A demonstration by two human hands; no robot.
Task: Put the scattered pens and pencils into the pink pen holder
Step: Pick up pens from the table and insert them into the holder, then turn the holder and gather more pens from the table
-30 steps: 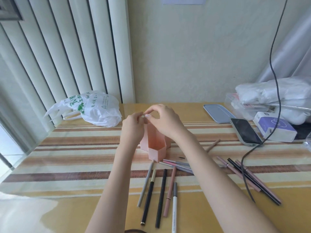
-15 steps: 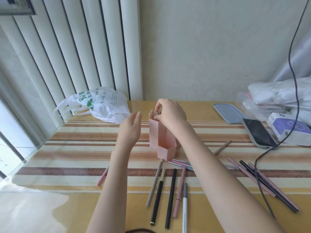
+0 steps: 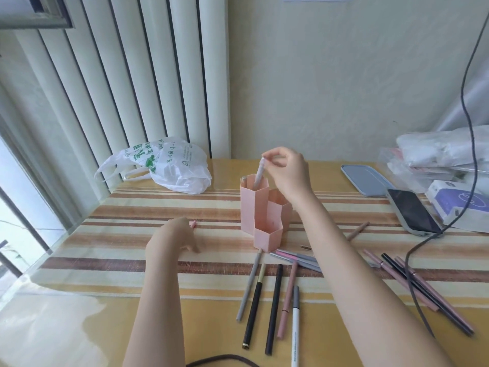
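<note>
The pink pen holder [image 3: 254, 210], made of joined hexagonal tubes, stands upright mid-table. My right hand [image 3: 289, 173] is above its tallest tube, pinching a grey pen [image 3: 259, 174] whose lower end is inside that tube. Another pen's tip [image 3: 243, 178] pokes out of the same tube. My left hand [image 3: 176, 238] hovers low over the table to the holder's left, over a small pink pen [image 3: 193, 223] of which only an end shows. Several pens [image 3: 275, 300] lie in front of the holder, and more pens [image 3: 412, 284] lie at the right.
A white plastic bag [image 3: 169, 165] sits at the back left. At the right are a grey-blue tray [image 3: 366, 178], a phone [image 3: 411, 211], a white and purple box [image 3: 460, 202] and wrapped packages [image 3: 444, 149]. A black cable [image 3: 415, 250] hangs across the right-hand pens.
My right hand has lifted from the holder's rim and now lowers a grey pen into the tall tube. My left hand has dropped away from the holder toward the table at the left.
</note>
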